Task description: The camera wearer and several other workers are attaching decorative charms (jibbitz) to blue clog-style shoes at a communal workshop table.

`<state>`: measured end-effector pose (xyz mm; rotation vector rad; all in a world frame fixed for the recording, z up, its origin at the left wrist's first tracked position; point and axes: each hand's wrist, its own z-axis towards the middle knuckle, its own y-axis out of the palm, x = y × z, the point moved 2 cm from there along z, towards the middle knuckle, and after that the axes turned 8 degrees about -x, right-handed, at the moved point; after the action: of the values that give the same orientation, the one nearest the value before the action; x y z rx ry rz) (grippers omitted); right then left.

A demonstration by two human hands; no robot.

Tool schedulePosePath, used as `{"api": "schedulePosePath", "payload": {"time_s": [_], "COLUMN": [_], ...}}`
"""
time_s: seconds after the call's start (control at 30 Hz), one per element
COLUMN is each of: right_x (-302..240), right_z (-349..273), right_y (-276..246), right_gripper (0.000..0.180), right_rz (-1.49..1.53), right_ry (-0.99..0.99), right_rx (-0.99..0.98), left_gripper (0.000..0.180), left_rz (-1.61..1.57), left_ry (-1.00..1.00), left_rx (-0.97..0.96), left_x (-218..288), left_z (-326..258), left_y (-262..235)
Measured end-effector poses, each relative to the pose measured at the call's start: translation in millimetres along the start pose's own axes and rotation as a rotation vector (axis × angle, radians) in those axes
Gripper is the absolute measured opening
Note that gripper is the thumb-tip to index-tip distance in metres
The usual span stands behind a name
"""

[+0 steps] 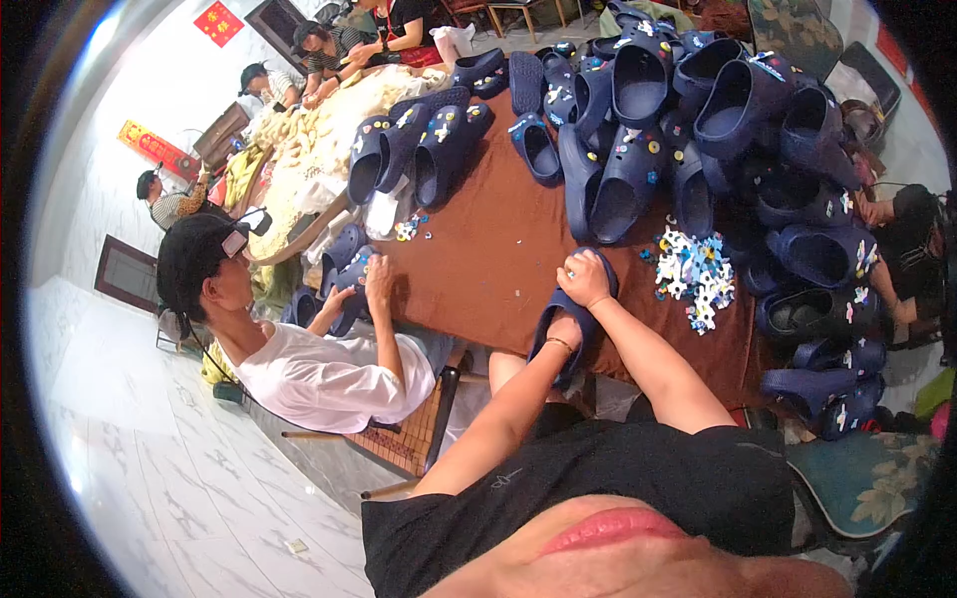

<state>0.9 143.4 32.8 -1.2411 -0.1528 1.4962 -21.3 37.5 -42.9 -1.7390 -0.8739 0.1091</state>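
Note:
A navy clog (560, 370) rests at the near edge of the brown-covered table, its toe pointing away from me. My left hand (563, 327) reaches into its foot opening; the fingers are hidden inside the upper. On top of the toe, my right hand (586, 278) is closed, fingers curled and pressed together around a small pale shoe charm (571, 272), of which only a bit shows. Just to the right of my right forearm lies a pile of white, blue and yellow shoe charms (695, 279).
Navy clogs (623, 184) are heaped across the far right of the brown table cover (469, 254), more (439, 149) at the far left. A person in a white shirt (329, 384) sits at my left, handling a clog (351, 284). Another person's arm (890, 289) shows at right.

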Motion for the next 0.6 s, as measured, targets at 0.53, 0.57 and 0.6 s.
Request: {"api": "schedulePosePath", "payload": {"time_s": [0.53, 0.57, 0.6], "right_x": [13.8, 13.3, 12.8], "right_z": [-28.5, -29.5, -28.4], "right_y": [-18.1, -18.9, -18.9], "right_gripper": [0.013, 0.015, 0.015], "right_rz": [0.022, 0.029, 0.034], "right_ry": [-0.069, -0.069, -0.065], "right_rx": [0.123, 0.115, 0.112], "left_gripper": [0.025, 0.025, 0.025], "left_rz": [-0.082, -0.045, -0.043], "left_ry": [-0.052, -0.048, -0.054], "left_rx": [-0.028, -0.046, -0.051], "left_x": [16.3, 11.6, 6.4], "left_z": [-17.2, -11.6, -7.3], "left_y": [-26.7, -19.4, -14.9]}}
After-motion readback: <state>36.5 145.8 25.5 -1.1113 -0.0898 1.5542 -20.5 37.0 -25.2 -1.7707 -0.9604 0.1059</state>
